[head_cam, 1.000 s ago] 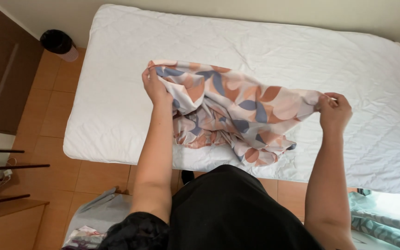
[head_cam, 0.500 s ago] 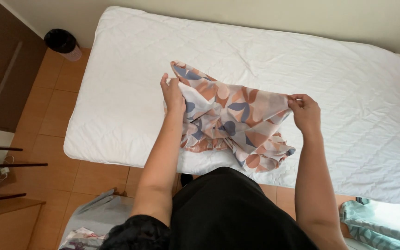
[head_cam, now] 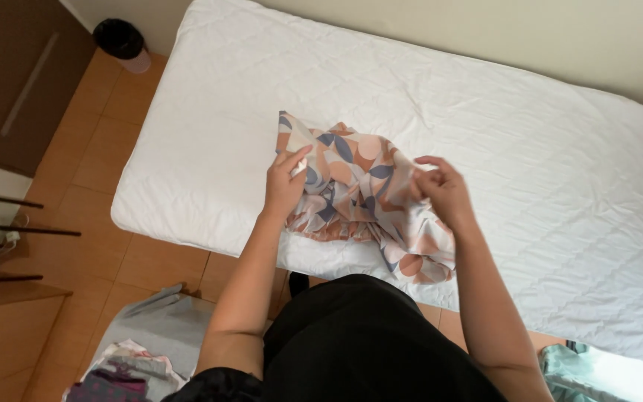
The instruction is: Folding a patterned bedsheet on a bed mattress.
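The patterned cloth (head_cam: 359, 190), judged light, soft and limp, lies bunched on the near edge of the white bed (head_cam: 545, 149), with the left hand (head_cam: 286, 186) pinching its left edge and the right hand (head_cam: 444, 195) gripping its right fold, both suitable hold points.

I see the cloth (head_cam: 359, 190) on the bed's (head_cam: 530, 156) near edge between my hands, a bin (head_cam: 122, 41) far left, clothes (head_cam: 132, 365) on the floor near left.
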